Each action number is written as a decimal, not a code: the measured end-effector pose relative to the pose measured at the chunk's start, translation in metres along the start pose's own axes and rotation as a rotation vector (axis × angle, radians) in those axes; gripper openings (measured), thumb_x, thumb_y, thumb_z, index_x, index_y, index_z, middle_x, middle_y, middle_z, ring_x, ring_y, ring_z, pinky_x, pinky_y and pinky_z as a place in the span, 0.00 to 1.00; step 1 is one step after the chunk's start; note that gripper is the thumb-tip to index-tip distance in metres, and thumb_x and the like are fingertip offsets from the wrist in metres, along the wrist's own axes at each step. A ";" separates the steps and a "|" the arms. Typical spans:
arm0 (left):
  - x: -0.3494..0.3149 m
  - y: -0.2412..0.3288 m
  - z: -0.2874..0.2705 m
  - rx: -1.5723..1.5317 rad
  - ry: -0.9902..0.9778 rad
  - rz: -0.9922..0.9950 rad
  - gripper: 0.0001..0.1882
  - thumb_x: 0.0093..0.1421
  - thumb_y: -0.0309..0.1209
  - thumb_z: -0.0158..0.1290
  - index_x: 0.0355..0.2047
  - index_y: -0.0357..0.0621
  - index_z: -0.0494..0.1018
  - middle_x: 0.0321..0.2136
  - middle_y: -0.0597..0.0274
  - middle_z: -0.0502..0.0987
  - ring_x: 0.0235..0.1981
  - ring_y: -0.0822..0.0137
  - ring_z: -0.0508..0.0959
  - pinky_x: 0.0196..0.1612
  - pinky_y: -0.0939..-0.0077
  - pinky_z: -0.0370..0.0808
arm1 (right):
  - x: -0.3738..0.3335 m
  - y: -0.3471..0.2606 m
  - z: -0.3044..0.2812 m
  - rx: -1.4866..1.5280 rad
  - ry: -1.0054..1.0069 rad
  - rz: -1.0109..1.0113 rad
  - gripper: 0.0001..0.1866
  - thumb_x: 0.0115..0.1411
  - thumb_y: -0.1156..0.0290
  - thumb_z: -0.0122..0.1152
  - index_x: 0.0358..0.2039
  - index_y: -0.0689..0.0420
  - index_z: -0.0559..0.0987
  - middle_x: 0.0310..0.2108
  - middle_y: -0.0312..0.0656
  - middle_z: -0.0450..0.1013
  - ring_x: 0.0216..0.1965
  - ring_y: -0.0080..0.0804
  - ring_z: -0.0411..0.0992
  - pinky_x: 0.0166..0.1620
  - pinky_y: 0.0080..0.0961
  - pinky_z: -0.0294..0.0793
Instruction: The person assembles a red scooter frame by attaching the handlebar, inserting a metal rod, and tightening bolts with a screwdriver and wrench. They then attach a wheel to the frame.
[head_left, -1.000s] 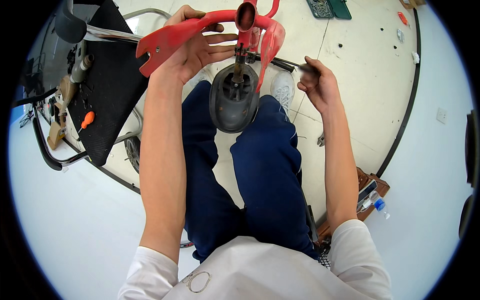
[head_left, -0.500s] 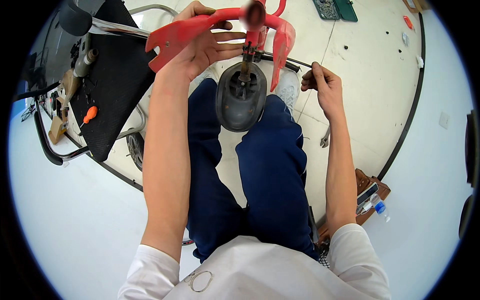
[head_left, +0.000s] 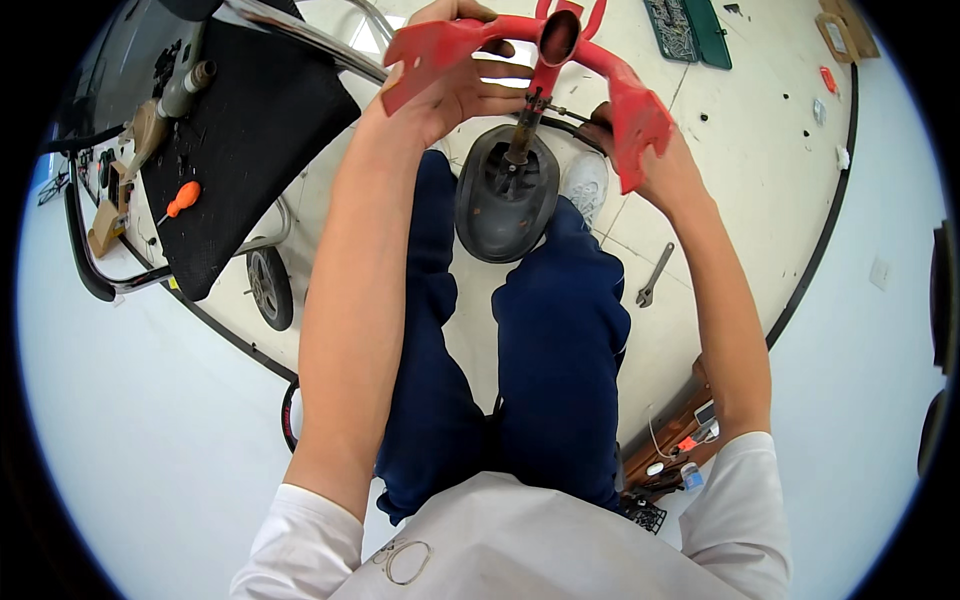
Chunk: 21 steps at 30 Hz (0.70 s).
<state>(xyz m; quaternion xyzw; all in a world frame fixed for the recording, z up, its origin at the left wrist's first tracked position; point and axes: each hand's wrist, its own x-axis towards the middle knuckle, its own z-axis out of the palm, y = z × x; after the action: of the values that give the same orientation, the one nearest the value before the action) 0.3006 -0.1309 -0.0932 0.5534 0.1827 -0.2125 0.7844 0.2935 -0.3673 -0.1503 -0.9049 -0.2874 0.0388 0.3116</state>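
Note:
A red bicycle frame [head_left: 520, 28] with an open round tube end is held upside down between my knees. Its black saddle [head_left: 507, 215] hangs below on a short seat post [head_left: 521, 138], with a dark clamp [head_left: 536, 102] round the tube. My left hand [head_left: 447, 105] is closed round the frame's left arm, thumb over the top and fingers reaching toward the clamp. On the other side my right hand [head_left: 672, 180] pinches the end of a thin dark rod [head_left: 568, 114] that reaches the clamp. The frame's right arm [head_left: 640, 125] hides part of that hand.
An adjustable wrench [head_left: 656, 275] lies on the floor at right, beyond it a green case of small hardware [head_left: 722, 45]. At left, a black seat [head_left: 245, 140] carries an orange-handled screwdriver [head_left: 184, 198]. A small wheel [head_left: 270, 288] stands below. A brown wooden piece [head_left: 672, 435] is near my right elbow.
The frame and my left hand have shifted right in view. My right hand has moved in close to the clamp, behind the frame's right arm. More of the wrench now shows.

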 end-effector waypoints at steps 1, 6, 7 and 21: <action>0.008 0.003 -0.003 -0.250 -0.047 -0.187 0.19 0.59 0.44 0.45 0.32 0.37 0.70 0.31 0.49 0.78 0.36 0.52 0.82 0.43 0.59 0.80 | 0.003 0.007 0.004 -0.082 -0.017 -0.054 0.10 0.61 0.66 0.58 0.32 0.60 0.78 0.28 0.49 0.76 0.30 0.52 0.74 0.36 0.42 0.74; 0.012 -0.008 -0.013 -0.245 -0.019 -0.170 0.20 0.58 0.46 0.45 0.33 0.39 0.69 0.37 0.44 0.79 0.38 0.50 0.82 0.48 0.55 0.78 | 0.014 0.008 0.000 -0.067 -0.233 0.003 0.09 0.61 0.70 0.55 0.31 0.63 0.77 0.27 0.55 0.75 0.31 0.56 0.74 0.37 0.45 0.74; 0.014 -0.011 -0.018 -0.251 -0.020 -0.182 0.20 0.58 0.47 0.46 0.34 0.39 0.69 0.39 0.44 0.79 0.39 0.50 0.82 0.49 0.53 0.77 | 0.019 0.006 -0.003 -0.053 -0.298 0.041 0.09 0.61 0.70 0.55 0.31 0.63 0.76 0.27 0.55 0.75 0.31 0.56 0.73 0.37 0.46 0.73; 0.004 -0.043 -0.008 -0.018 0.149 0.041 0.18 0.67 0.41 0.38 0.36 0.38 0.68 0.45 0.45 0.78 0.52 0.59 0.77 0.51 0.62 0.77 | 0.010 0.001 0.028 -0.181 0.072 -0.076 0.06 0.61 0.73 0.58 0.36 0.61 0.73 0.30 0.48 0.75 0.30 0.50 0.74 0.32 0.39 0.73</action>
<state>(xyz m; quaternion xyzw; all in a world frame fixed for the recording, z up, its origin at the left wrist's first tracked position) 0.2804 -0.1365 -0.1321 0.5640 0.2312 -0.1531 0.7778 0.2955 -0.3479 -0.1721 -0.9184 -0.3127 -0.0315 0.2401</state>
